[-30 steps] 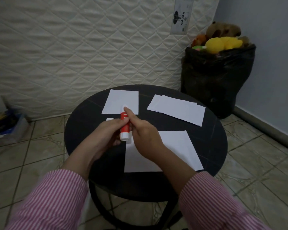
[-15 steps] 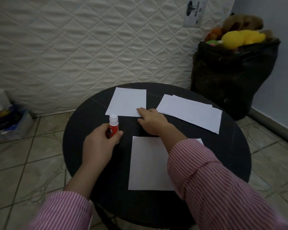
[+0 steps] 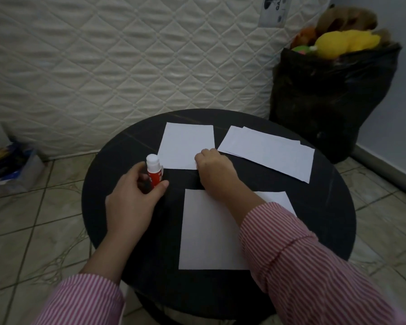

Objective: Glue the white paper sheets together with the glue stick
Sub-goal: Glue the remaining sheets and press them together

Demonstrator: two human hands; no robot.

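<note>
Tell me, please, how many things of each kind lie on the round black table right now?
Glue stick, held upright by the left hand: 1
Single white sheets, far and near: 2
Fanned pile of white sheets, number of sheets unclear: 1
Total: 4; the right hand touches the far sheet.

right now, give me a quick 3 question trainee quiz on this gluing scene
1. True or false: the glue stick is lying flat on the table.
2. Which hand grips the glue stick? A) left hand B) right hand
3. What does the right hand touch?

Key:
1. False, it stands upright with its white cap on top.
2. A
3. The near corner of the far-left paper sheet.
</note>
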